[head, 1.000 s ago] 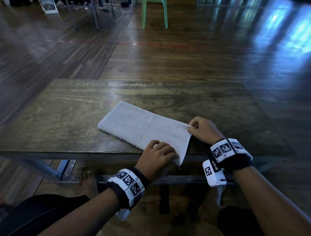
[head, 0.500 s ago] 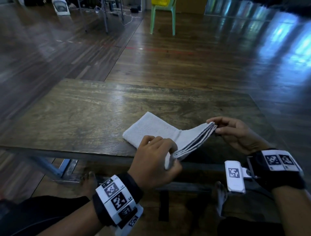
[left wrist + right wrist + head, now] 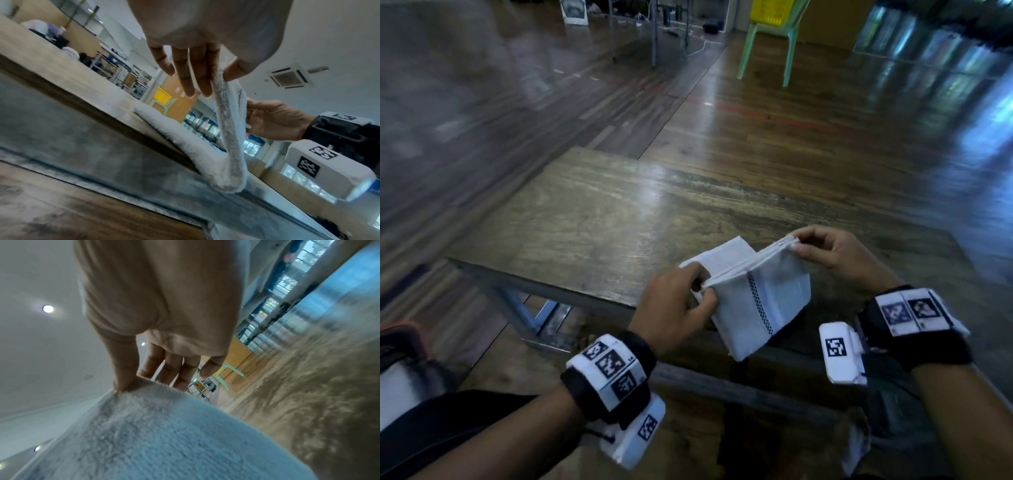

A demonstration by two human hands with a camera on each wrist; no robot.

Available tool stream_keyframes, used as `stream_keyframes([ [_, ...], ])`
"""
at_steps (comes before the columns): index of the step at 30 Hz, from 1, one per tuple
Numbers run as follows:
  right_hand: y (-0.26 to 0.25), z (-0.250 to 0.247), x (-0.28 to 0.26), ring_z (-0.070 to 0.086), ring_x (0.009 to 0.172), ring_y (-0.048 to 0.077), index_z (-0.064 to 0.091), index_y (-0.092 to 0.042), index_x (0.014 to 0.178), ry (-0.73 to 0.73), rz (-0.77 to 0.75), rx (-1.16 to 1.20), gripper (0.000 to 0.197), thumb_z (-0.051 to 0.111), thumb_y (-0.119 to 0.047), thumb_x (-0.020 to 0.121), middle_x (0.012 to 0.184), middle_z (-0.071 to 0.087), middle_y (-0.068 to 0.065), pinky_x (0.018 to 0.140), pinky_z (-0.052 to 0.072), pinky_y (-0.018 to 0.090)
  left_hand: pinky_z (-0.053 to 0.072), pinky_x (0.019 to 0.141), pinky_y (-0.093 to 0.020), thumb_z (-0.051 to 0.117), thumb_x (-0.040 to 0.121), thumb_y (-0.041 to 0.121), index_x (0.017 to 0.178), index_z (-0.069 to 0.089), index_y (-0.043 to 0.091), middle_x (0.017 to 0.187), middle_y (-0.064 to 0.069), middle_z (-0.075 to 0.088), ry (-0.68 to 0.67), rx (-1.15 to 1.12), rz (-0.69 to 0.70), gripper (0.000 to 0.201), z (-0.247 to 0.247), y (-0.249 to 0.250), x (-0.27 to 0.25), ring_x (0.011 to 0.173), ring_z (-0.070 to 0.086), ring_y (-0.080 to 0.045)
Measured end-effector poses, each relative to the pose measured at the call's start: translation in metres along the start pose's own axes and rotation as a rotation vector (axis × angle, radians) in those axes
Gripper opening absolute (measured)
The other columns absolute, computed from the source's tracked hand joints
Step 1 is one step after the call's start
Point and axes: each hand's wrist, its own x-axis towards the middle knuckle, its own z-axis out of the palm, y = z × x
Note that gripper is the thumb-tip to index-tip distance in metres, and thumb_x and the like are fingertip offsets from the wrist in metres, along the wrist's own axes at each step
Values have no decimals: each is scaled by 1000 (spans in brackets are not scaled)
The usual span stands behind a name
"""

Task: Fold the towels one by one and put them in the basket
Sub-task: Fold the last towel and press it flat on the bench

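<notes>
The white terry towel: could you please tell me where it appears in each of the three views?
Head: the white terry towel is at lower centre, pinched between both hands over the table's near edge.
Left wrist: centre, hanging from the left hand.
Right wrist: fills the bottom, below the right hand.
Shared landmark: the green plastic chair.

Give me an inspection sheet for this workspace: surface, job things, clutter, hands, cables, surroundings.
Surface: wooden table, mostly bare.
Job's things: white towel, one end lifted and folding over, the rest lying on the table; no basket clearly seen.
Clutter: nothing seen.
Hands: left hand pinches the near corner; right hand pinches the far corner.
Cables: loose cables on the floor far back.
Surroundings: green chair, glossy wooden floor.
</notes>
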Motion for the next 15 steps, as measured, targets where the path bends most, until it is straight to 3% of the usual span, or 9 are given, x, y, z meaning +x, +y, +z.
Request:
stream_keyframes([
  [2, -2, 11, 24, 61, 67, -11, 63, -4, 101, -2, 25, -88, 15, 60, -7, 87, 88, 64, -1, 61, 46, 4, 47, 58, -36, 41, 78, 45, 79, 56, 18, 75, 1, 63, 8, 43, -41, 31, -7, -16, 10, 64, 57, -18],
  [5, -1, 23, 56, 59, 68, -1, 65, -10, 98, -14, 66, -229, 12, 61, -16, 89, 85, 63, -3, 57, 44, 4, 43, 69, -38, 39, 76, 45, 80, 55, 18, 80, -1, 62, -47, 106, -140, 32, -11, -34, 25, 68, 54, -23],
  [9, 11, 31, 90, 61, 88, 17, 67, -13, 97, -36, 164, -411, 18, 61, -28, 88, 96, 66, 3, 79, 48, 32, 40, 73, -36, 40, 78, 43, 84, 56, 18, 83, -1, 62, -162, 165, -257, 30, -9, -57, 48, 78, 56, -25],
  [10, 14, 33, 96, 61, 91, 18, 68, -12, 99, -41, 187, -432, 22, 61, -30, 88, 98, 66, 4, 81, 48, 35, 37, 72, -35, 42, 80, 40, 84, 55, 18, 84, -1, 61, -174, 169, -279, 26, -8, -61, 53, 78, 56, -25],
  [15, 25, 42, 113, 58, 86, 16, 69, -13, 94, -103, 213, -526, 17, 60, -28, 89, 94, 65, 2, 63, 41, 23, 33, 75, -36, 48, 84, 34, 82, 53, 15, 83, -3, 55, -263, 315, -331, 20, 1, -73, 65, 77, 50, -26],
])
